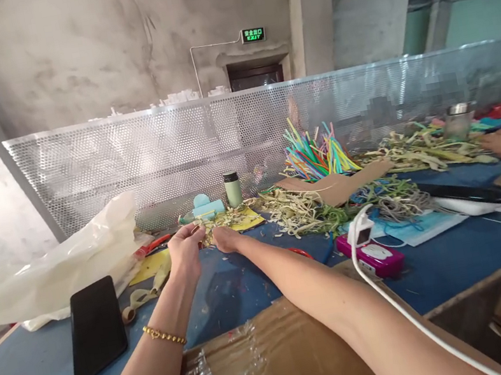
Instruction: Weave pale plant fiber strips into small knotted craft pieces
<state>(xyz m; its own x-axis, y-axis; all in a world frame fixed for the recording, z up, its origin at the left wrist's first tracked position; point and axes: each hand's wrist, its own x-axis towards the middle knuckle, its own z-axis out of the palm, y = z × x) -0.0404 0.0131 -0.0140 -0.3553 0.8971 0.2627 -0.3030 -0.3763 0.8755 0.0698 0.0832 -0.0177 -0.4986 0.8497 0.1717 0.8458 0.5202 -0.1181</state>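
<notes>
On the far wall a green sign (pixel 252 34) reads "EXIT" under some characters too small to read. No other writing is readable.

The left hand (pixel 185 250) is lifted a little above the blue worktop (pixel 456 254), near its far edge, and its fingers are pinched together on a small bunch of pale strips (pixel 206 227). The right hand (pixel 226 238) lies just beside it, touching the same bunch; I cannot tell if its fingers are closed. The strips are thin, cream and light green, tangled, and they continue to the right into a big heap (pixel 303 210).

A black phone (pixel 95 328) lies flat near the left edge, next to a plastic bag (pixel 60 260). A cardboard box (pixel 272 364) fills the near edge between the forearms. A white cable (pixel 397 304) crosses to a pink device (pixel 376 256). Bare blue surface stays between phone and box.
</notes>
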